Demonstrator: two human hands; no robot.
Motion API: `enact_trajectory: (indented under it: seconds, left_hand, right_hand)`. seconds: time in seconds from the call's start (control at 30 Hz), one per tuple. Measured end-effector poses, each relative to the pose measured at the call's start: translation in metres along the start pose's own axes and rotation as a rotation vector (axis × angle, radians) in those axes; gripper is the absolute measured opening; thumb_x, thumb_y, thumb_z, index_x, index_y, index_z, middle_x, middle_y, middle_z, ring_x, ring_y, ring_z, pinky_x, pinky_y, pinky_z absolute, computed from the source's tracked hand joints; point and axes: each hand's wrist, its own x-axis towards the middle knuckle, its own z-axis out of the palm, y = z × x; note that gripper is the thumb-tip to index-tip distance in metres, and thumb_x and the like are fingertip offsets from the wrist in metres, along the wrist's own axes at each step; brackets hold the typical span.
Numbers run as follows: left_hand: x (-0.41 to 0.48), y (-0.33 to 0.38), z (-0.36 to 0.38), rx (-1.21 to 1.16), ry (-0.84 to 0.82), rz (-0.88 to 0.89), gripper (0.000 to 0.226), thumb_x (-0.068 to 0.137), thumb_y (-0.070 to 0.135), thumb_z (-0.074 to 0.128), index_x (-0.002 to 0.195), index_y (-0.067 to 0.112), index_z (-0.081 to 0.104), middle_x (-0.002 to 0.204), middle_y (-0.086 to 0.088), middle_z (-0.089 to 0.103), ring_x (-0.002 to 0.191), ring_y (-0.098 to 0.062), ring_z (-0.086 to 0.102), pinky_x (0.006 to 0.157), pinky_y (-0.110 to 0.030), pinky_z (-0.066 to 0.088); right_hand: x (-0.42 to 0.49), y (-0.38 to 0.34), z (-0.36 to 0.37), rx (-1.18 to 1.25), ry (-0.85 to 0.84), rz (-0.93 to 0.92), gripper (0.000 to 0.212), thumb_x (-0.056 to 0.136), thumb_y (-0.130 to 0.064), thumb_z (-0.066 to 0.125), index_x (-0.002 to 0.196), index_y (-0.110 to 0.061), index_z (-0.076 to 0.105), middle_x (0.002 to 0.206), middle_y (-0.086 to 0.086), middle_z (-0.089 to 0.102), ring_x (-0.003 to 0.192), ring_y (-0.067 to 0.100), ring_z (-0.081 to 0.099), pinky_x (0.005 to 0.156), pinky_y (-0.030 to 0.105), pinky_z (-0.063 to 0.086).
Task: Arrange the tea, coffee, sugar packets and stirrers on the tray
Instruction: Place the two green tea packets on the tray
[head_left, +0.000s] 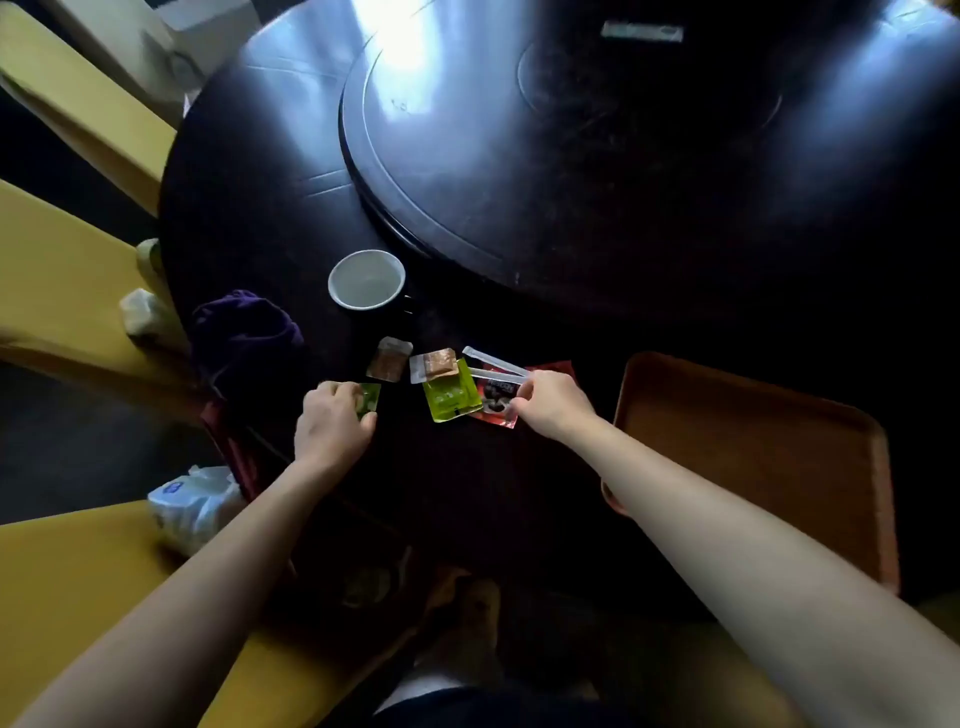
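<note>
Reaching over a dark round table (249, 171), a person works with two bare hands on a small cluster of packets lying left of an orange-brown tray (753, 441), which holds nothing yet. The right hand (550, 402), nearest the tray, is closed in a fingertip pinch on the edge of a red coffee packet (493, 408), with clear-wrapped stirrers (493, 364) lying across the packet just beyond the fingers. Beside it, further from the tray, sit a bright green tea packet (449, 400) and a brown sugar packet (439, 364); another brownish sachet (389, 358) lies further left. The left hand (330, 421), furthest from the tray, curls knuckles-up around a smaller green packet (370, 397), fingers mostly closed on it. A white cup (366, 279) stands beyond the packets. Both forearms stretch forward, wrists low to the tabletop. To do this step well, each packet probably wants a firm pinch at one edge, a clean lift clear of its neighbours so the stirrers are not dragged along, and then a flat placement inside the tray's rim, grouped by kind.
</note>
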Motion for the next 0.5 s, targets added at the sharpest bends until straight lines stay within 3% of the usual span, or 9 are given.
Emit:
enact_trajectory:
  seconds: [0.1, 0.3, 0.5]
  left_hand:
    - [0.013, -0.011, 0.001, 0.058, 0.008, -0.059, 0.058, 0.087, 0.028, 0.067, 0.137, 0.005, 0.048, 0.143, -0.018, 0.044, 0.13, -0.036, 0.042, 0.104, -0.046, 0.041]
    - [0.023, -0.023, 0.014, 0.02, -0.008, -0.056, 0.07, 0.083, 0.027, 0.072, 0.142, 0.004, 0.041, 0.141, -0.019, 0.044, 0.128, -0.036, 0.04, 0.106, -0.046, 0.039]
    - [0.04, -0.026, 0.007, -0.139, -0.049, -0.213, 0.093, 0.074, 0.029, 0.082, 0.148, 0.01, 0.03, 0.136, -0.023, 0.04, 0.129, -0.038, 0.036, 0.111, -0.048, 0.031]
  right_hand:
    - [0.014, -0.019, 0.015, 0.058, 0.088, 0.038, 0.025, 0.083, -0.027, 0.059, 0.098, -0.006, 0.06, 0.104, 0.013, 0.065, 0.099, 0.03, 0.059, 0.075, 0.036, 0.046]
    - [0.034, -0.049, 0.059, 0.016, 0.194, 0.076, 0.058, 0.078, -0.041, 0.065, 0.118, -0.005, 0.045, 0.123, 0.013, 0.051, 0.117, 0.028, 0.044, 0.096, 0.04, 0.04]
    - [0.043, -0.063, 0.078, 0.012, 0.241, 0.142, 0.054, 0.077, -0.026, 0.069, 0.117, -0.009, 0.038, 0.124, 0.016, 0.047, 0.117, 0.03, 0.042, 0.096, 0.039, 0.04]
